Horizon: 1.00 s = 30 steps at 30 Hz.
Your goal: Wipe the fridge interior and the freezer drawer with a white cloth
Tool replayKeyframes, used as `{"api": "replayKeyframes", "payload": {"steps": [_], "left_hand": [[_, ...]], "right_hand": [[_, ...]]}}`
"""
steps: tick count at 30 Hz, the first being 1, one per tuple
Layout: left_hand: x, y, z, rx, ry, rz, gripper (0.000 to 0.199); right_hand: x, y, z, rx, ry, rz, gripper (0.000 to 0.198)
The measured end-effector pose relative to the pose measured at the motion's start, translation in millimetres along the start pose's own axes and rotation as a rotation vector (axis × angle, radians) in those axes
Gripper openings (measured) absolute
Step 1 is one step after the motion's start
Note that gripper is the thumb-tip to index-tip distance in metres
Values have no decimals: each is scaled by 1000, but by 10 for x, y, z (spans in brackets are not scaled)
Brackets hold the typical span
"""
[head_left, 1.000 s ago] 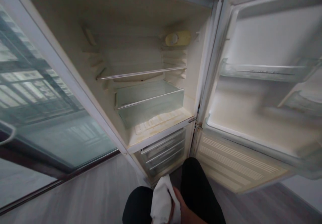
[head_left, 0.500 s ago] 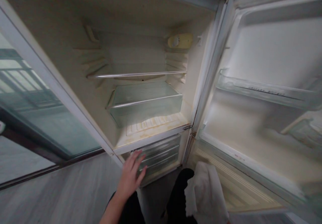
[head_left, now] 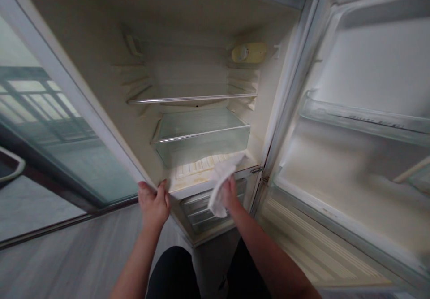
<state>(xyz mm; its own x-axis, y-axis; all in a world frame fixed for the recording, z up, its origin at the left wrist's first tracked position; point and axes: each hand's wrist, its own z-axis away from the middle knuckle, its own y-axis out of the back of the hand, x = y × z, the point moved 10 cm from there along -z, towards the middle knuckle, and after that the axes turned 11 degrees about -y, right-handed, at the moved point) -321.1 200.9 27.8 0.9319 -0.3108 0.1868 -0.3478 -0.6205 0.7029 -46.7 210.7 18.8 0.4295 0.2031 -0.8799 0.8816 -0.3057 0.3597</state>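
Note:
A white cloth [head_left: 222, 173] is bunched in my right hand [head_left: 230, 193]. Part of it lies over the front lip of the refrigerator compartment, near the right side, and its lower end hangs before the lower drawers [head_left: 198, 209]. My left hand [head_left: 153, 204] grips the front edge of the refrigerator's left wall [head_left: 117, 144], fingers on the outside and thumb on the inside. Yellowish stains mark the ribbed compartment floor [head_left: 188, 180]. Above that floor sits a clear drawer [head_left: 208, 144]. The cloth hides part of the lip and of my right fingers.
A glass shelf [head_left: 191, 98] spans the compartment, with a yellowish light housing [head_left: 249, 53] at upper right. The refrigerator door [head_left: 376, 66] stands wide open on the right, with a clear door rack [head_left: 366, 117]. At left is a sliding glass door [head_left: 83, 169]. My knees [head_left: 174, 272] are below.
My right hand has brought the cloth up from beside my right knee to the compartment's front lip. My left hand has moved left from before the lower drawers onto the refrigerator's edge.

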Motion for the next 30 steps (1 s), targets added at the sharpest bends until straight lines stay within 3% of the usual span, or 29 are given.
{"api": "replayKeyframes", "payload": {"steps": [3,5,8,11,16,19,21,24,26,28,30], "left_hand": [[18,19,17,-10,-17,-16,39],[41,38,38,-11,-56,-51,38],[55,60,78,-8,-114,-104,39],[12,43,115,-25,-104,-91,41],[135,-148,365,-53,-125,14,60],[318,-464,784,-116,-96,132,73],[520,-822,1169,-278,-55,327,69],[851,-1279,1830,-524,124,620,77],[1092,-1454,2260,-653,250,791,77],[1440,-1540,2630,-839,178,892,69],[1706,-1533,2897,-960,39,938,49]], "right_hand": [[-415,-567,-183,-67,268,272,56],[-522,-898,-163,-104,399,504,61],[-468,-1016,-141,-91,438,643,66],[-290,-774,-219,-75,424,682,61],[229,71,-589,76,205,744,40],[397,376,-691,140,136,668,35],[421,451,-657,153,140,559,36],[481,524,-368,176,183,356,43],[672,546,-2,153,161,255,46],[1084,521,464,64,-20,258,44],[1616,611,1060,26,-335,298,47]]}}
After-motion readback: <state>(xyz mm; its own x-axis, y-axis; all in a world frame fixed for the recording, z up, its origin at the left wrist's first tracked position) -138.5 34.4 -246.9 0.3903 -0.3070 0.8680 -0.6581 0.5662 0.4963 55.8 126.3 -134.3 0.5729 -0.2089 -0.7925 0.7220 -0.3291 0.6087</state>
